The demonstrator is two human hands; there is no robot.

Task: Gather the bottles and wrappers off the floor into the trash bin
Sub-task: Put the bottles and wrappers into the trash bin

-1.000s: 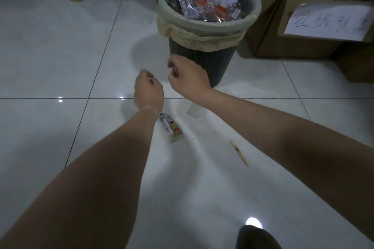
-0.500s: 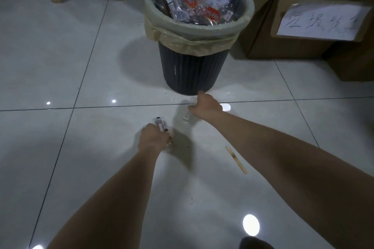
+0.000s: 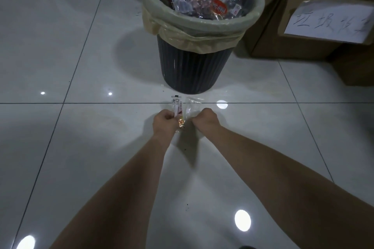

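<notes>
On the glossy white tiled floor (image 3: 81,147) before a full bin, a person's left hand (image 3: 165,122) pinched the near end of a narrow printed wrapper (image 3: 177,107) between curled fingers and thumb. The wrapper's long axis ran away from the person, its far end pointing at the bin's base and just crossing a grout line. Just beside it lay a clear wrapper (image 3: 192,104), its near edge gripped by the curled fingers of the right hand (image 3: 204,120). Behind both stood the dark ribbed trash bin (image 3: 194,70), lined with a pale bag and heaped with plastic packaging. At right, cardboard boxes (image 3: 303,46) carried a handwritten paper sign (image 3: 327,21).
</notes>
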